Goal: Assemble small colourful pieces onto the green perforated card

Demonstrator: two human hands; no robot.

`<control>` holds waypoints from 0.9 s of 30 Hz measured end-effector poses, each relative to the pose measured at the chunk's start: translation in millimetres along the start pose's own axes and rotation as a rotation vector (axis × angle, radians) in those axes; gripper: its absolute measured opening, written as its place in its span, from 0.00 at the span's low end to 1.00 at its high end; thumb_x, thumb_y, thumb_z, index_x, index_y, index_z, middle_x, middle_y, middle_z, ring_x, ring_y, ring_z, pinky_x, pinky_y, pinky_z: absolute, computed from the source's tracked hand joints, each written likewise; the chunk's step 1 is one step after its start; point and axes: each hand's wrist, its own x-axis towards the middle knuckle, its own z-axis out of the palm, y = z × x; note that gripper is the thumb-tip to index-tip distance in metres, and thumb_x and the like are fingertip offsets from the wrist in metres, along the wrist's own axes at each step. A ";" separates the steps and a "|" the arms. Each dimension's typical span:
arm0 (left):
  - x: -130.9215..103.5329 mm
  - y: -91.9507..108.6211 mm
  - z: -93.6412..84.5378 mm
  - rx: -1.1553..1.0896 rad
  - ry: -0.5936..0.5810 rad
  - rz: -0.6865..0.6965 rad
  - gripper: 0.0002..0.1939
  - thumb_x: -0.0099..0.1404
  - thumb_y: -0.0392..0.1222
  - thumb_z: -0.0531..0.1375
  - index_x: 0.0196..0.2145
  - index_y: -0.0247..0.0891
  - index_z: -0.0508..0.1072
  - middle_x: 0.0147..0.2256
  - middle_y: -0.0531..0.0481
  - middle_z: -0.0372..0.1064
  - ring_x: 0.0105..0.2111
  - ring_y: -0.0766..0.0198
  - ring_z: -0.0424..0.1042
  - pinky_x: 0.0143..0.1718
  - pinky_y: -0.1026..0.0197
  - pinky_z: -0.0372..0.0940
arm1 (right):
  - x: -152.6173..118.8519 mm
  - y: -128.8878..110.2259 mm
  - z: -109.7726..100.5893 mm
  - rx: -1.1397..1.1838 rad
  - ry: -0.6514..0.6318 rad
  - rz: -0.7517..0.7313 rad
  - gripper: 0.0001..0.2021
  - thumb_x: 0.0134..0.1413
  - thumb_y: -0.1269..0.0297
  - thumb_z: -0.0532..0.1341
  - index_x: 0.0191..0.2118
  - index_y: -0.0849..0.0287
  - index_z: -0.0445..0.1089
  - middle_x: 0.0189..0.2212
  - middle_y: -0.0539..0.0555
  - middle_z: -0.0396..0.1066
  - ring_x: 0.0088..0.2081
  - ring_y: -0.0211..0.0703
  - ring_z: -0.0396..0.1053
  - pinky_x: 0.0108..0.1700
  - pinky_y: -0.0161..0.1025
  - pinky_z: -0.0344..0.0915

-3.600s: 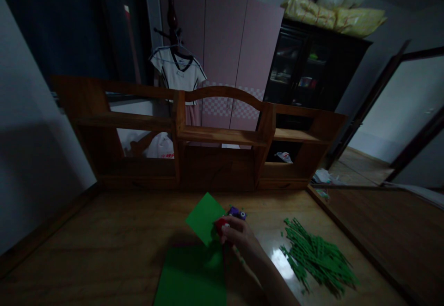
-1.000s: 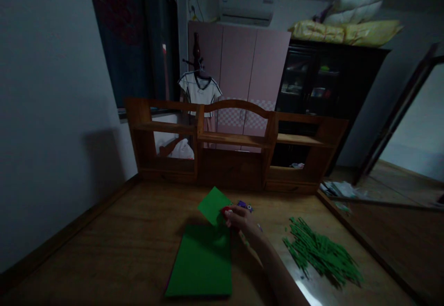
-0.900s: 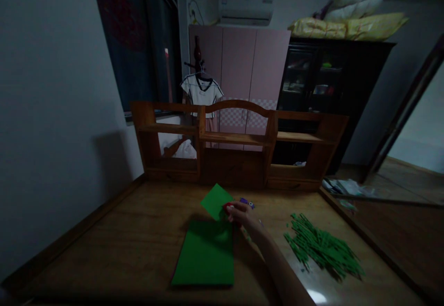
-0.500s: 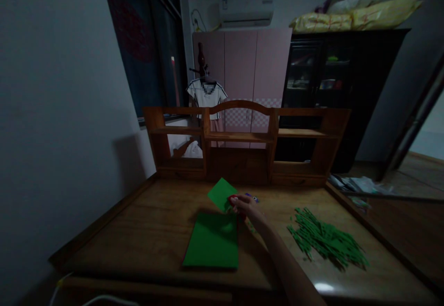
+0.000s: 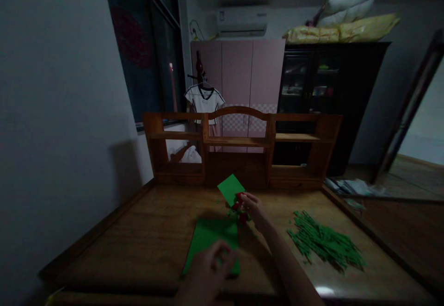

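My right hand [image 5: 255, 206] is closed on a small red object [image 5: 240, 199] above the desk. A green paper square [image 5: 231, 189] lies just left of its fingertips, and small green scraps are below. Nearer to me a larger green sheet or stack [image 5: 204, 236] lies flat. Over its front part is my left hand [image 5: 211, 269], blurred, with thumb and fingers curved apart and nothing seen between them. A pile of thin green strips [image 5: 324, 239] lies on the right.
The wooden desk [image 5: 138, 232] has a raised edge at each side and a shelf unit [image 5: 236, 142] along its back. A wall [image 5: 69, 158] borders the left side. Beyond are a pink wardrobe and a dark cabinet.
My left hand has come into view from below, over the green stack. My right hand has shifted slightly right with the red object. The view has tilted a little upward.
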 end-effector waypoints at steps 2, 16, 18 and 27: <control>61.6 1.8 0.8 -0.085 0.124 0.060 0.27 0.58 0.66 0.49 0.32 0.37 0.66 0.26 0.53 0.67 0.17 0.71 0.62 0.19 0.67 0.56 | 1.9 1.6 -1.2 0.016 0.008 -0.009 0.17 0.43 0.54 0.66 0.38 0.59 0.73 0.29 0.52 0.72 0.30 0.38 0.68 0.32 0.33 0.61; 208.9 -15.6 4.1 -0.307 -0.261 0.330 0.26 0.55 0.63 0.56 0.25 0.32 0.71 0.16 0.53 0.61 0.16 0.71 0.57 0.18 0.68 0.51 | 14.4 7.9 -10.7 0.000 0.089 -0.065 0.18 0.43 0.56 0.66 0.42 0.55 0.71 0.35 0.53 0.72 0.33 0.41 0.68 0.36 0.37 0.64; 218.8 -28.8 8.0 -0.352 -0.173 0.307 0.27 0.58 0.63 0.52 0.24 0.32 0.71 0.13 0.55 0.58 0.15 0.71 0.56 0.18 0.67 0.51 | 12.7 5.2 -8.4 -0.038 0.095 -0.080 0.18 0.44 0.56 0.65 0.43 0.54 0.71 0.36 0.52 0.71 0.33 0.41 0.68 0.37 0.37 0.64; 226.5 -60.2 24.3 -0.616 0.104 0.292 0.26 0.59 0.62 0.52 0.29 0.32 0.71 0.17 0.55 0.60 0.14 0.72 0.57 0.16 0.68 0.50 | 10.8 6.5 -2.3 -0.288 0.141 -0.078 0.19 0.42 0.54 0.66 0.42 0.53 0.71 0.40 0.53 0.72 0.39 0.44 0.69 0.39 0.37 0.64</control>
